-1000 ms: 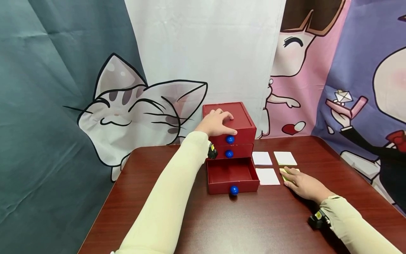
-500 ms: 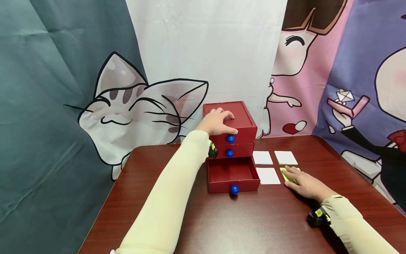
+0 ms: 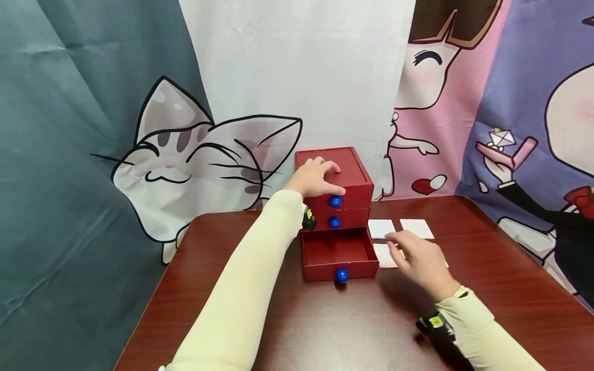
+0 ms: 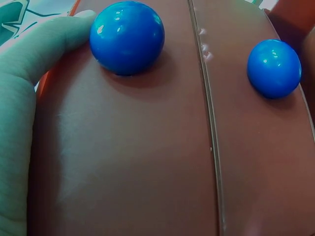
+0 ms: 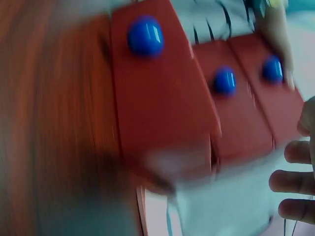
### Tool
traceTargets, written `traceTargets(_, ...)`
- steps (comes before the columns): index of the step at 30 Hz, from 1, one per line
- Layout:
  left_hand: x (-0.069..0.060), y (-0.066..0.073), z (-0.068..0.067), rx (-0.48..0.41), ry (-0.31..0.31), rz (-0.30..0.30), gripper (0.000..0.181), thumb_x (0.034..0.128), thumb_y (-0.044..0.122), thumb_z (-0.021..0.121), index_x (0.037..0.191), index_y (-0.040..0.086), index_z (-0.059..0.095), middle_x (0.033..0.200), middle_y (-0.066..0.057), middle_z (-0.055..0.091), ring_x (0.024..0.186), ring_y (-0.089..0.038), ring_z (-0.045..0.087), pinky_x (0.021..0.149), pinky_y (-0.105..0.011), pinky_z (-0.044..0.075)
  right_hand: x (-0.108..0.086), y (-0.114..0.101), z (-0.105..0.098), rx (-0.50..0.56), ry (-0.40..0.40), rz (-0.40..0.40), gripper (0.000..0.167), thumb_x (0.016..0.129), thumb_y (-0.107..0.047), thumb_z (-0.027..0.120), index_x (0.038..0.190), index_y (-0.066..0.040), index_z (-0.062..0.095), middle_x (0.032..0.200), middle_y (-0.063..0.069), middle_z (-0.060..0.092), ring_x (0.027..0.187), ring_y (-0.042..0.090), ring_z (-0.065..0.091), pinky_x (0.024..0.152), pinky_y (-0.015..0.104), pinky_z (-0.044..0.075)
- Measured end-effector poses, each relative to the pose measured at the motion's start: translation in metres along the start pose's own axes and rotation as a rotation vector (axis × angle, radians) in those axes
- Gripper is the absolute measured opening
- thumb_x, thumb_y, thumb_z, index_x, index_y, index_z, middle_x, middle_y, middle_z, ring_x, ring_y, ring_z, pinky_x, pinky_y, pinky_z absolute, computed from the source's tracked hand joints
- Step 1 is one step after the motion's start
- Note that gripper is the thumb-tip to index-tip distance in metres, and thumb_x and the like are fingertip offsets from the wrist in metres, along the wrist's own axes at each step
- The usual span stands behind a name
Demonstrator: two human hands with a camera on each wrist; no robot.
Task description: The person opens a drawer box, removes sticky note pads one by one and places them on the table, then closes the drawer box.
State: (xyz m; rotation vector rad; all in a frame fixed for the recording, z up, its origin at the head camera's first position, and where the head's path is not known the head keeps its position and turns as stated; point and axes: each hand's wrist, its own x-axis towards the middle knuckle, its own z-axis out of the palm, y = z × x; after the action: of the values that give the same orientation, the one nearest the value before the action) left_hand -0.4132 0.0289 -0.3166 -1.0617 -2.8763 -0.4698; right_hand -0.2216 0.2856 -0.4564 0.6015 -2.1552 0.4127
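Note:
My left hand (image 3: 315, 179) rests on top of the red drawer cabinet (image 3: 355, 172), its thumb straight along the front edge. In the left wrist view the thumb (image 4: 47, 44) ends beside the top drawer's blue knob (image 4: 128, 37). The bottom drawer (image 3: 341, 250) stands pulled out with its bare inside showing; the two drawers above are closed. My right hand (image 3: 419, 260) is raised above the table, right of that drawer, fingers loosely bent. No held thing shows. In the right wrist view its fingers (image 5: 295, 181) are at the right edge. The yellow note pad is hidden.
White note pads lie right of the cabinet: one at the back left (image 3: 381, 228), one at the back right (image 3: 416, 228), and one in front (image 3: 385, 255), partly covered by my right hand. A printed curtain (image 3: 343, 77) hangs behind the brown table (image 3: 223, 247).
My right hand has lifted off the yellow note pad and moved left toward the bottom drawer. The left hand keeps its place on the cabinet.

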Motion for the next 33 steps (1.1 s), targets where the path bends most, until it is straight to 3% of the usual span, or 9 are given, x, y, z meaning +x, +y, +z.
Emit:
traceTargets(4, -0.001, 0.001, 0.000, -0.004, 0.002, -0.004, 0.062, 0.0823, 0.068, 0.069, 0.134, 0.036, 0.056, 0.135, 0.003, 0.049, 0.124, -0.018, 0.040, 0.102, -0.042, 0.044, 0.007, -0.033, 0.015, 0.062, 0.017, -0.182, 0.022, 0.095, -0.025, 0.062, 0.105, -0.011, 0.074, 0.092, -0.003, 0.071, 0.069, 0.010, 0.066, 0.055, 0.029, 0.054)
traceTargets(8, -0.002, 0.002, -0.001, -0.017, -0.004, 0.003, 0.062, 0.0823, 0.067, 0.069, 0.134, 0.035, 0.055, 0.136, 0.003, 0.049, 0.125, -0.019, 0.040, 0.102, -0.042, 0.045, 0.007, -0.054, 0.032, 0.081, -0.044, -0.256, 0.017, 0.090, -0.024, 0.071, 0.102, -0.013, 0.075, 0.088, -0.007, 0.068, 0.066, 0.005, 0.062, 0.054, 0.027, 0.053)
traceTargets(12, -0.002, 0.002, -0.001, -0.018, -0.003, 0.010, 0.062, 0.0823, 0.067, 0.069, 0.134, 0.035, 0.055, 0.135, 0.003, 0.049, 0.124, -0.019, 0.040, 0.102, -0.042, 0.045, 0.003, -0.065, 0.046, 0.056, -0.150, -0.268, 0.022, 0.081, -0.024, 0.081, 0.101, -0.016, 0.075, 0.083, -0.010, 0.065, 0.060, 0.001, 0.057, 0.050, 0.025, 0.050)
traceTargets(16, -0.004, 0.002, -0.001, -0.021, 0.007, 0.010, 0.061, 0.0825, 0.066, 0.070, 0.133, 0.034, 0.056, 0.135, 0.002, 0.049, 0.124, -0.019, 0.040, 0.102, -0.043, 0.045, -0.001, -0.069, 0.057, -0.001, -0.253, -0.276, 0.025, 0.081, -0.031, 0.084, 0.100, -0.019, 0.075, 0.088, -0.009, 0.062, 0.060, 0.002, 0.058, 0.049, 0.027, 0.050)
traceTargets(20, -0.005, 0.001, -0.002, -0.025, 0.005, 0.008, 0.061, 0.0826, 0.066, 0.070, 0.133, 0.034, 0.056, 0.135, 0.002, 0.049, 0.124, -0.019, 0.040, 0.102, -0.043, 0.045, -0.003, -0.071, 0.063, 0.002, -0.318, -0.266, 0.024, 0.080, -0.029, 0.085, 0.098, -0.019, 0.074, 0.090, -0.007, 0.055, 0.061, 0.005, 0.059, 0.053, 0.028, 0.052)
traceTargets(26, -0.004, 0.001, -0.003, -0.017, 0.003, 0.015, 0.062, 0.0829, 0.067, 0.069, 0.133, 0.034, 0.056, 0.135, 0.002, 0.050, 0.124, -0.019, 0.040, 0.102, -0.043, 0.045, -0.003, -0.074, 0.067, 0.027, -0.358, -0.249, 0.025, 0.081, -0.020, 0.085, 0.101, -0.014, 0.071, 0.093, -0.002, 0.051, 0.067, 0.009, 0.062, 0.063, 0.029, 0.055)
traceTargets(33, -0.004, 0.003, -0.004, -0.019, -0.001, 0.007, 0.062, 0.0827, 0.067, 0.069, 0.134, 0.034, 0.056, 0.136, 0.002, 0.049, 0.125, -0.019, 0.040, 0.103, -0.044, 0.045, 0.002, -0.077, 0.069, 0.016, -0.332, -0.231, 0.023, 0.079, -0.013, 0.083, 0.095, -0.011, 0.067, 0.091, 0.000, 0.048, 0.067, 0.011, 0.057, 0.063, 0.030, 0.053)
